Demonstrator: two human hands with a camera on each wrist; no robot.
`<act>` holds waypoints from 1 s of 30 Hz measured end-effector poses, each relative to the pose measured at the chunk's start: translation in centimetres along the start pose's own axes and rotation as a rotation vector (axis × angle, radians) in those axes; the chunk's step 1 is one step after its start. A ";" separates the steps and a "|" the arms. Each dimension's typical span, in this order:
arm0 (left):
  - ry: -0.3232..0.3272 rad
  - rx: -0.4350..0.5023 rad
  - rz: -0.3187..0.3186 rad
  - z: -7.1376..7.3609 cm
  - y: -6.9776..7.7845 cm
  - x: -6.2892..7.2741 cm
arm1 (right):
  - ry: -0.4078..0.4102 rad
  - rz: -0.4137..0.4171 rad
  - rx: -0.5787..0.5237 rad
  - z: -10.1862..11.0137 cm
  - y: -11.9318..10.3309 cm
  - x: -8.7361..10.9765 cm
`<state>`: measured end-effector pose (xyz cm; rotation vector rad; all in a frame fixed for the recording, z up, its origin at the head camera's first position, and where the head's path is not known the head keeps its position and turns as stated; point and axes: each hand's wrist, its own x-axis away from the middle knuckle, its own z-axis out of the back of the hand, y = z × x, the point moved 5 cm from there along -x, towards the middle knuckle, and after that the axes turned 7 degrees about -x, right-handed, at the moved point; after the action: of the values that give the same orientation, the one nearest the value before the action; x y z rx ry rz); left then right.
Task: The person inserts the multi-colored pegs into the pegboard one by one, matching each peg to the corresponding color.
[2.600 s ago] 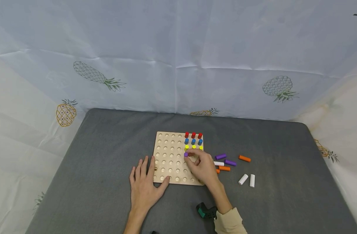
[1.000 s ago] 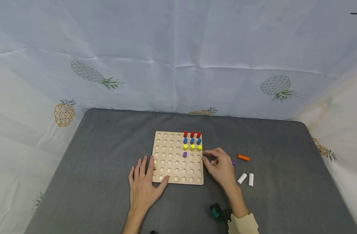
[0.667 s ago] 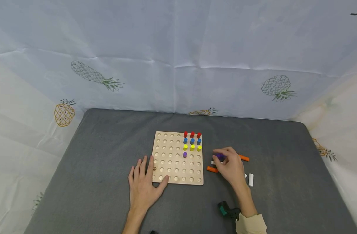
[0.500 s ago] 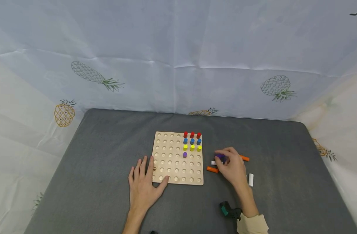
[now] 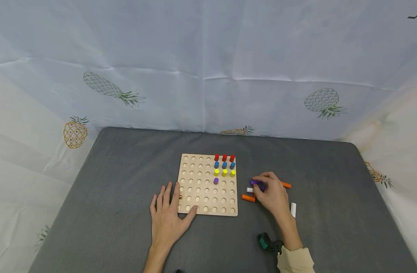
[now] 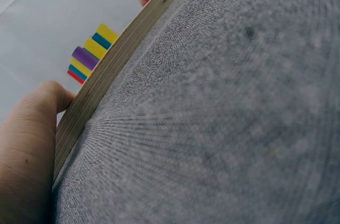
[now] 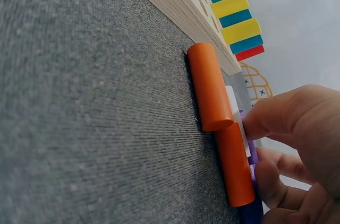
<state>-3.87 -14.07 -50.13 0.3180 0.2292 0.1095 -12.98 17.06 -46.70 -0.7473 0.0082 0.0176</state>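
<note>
In the head view my left hand (image 5: 169,214) lies spread at the near left corner of a wooden pegboard (image 5: 198,181), thumb on its near edge. Red pegs (image 5: 224,157), blue pegs (image 5: 224,165) and yellow pegs (image 5: 224,173) stand in rows at its far right. One purple peg (image 5: 216,181) stands in front of the yellow row. Right of the board, my right hand (image 5: 273,193) has thumb and fingers curled about a loose purple peg (image 7: 252,152); the hand partly hides it. Another purple end (image 5: 253,182) shows by the fingertips.
Around the right hand lie orange pegs (image 5: 248,198) and white pegs (image 5: 293,209), some partly covered by it. A black and green device (image 5: 268,242) sits by the right wrist. Grey cloth (image 5: 136,159) covers the table, and a pineapple-print curtain (image 5: 194,106) hangs behind.
A purple peg has gone into the board, where my right hand held it. That hand then moved right to the loose purple pegs. The left hand stays put.
</note>
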 end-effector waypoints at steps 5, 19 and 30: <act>0.002 -0.001 -0.001 0.0 0.0 0.0 | -0.020 -0.003 0.035 -0.2 0.1 -0.4; -0.007 -0.005 0.001 0.0 0.0 0.0 | -0.083 -0.027 0.083 -0.5 0.0 -0.8; -0.002 -0.002 0.000 -0.1 0.0 0.0 | -0.057 -0.045 0.028 -0.6 0.0 -0.6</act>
<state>-3.92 -14.03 -50.19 0.3162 0.2273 0.1099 -13.62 16.69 -47.14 -0.7189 -0.0626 -0.0042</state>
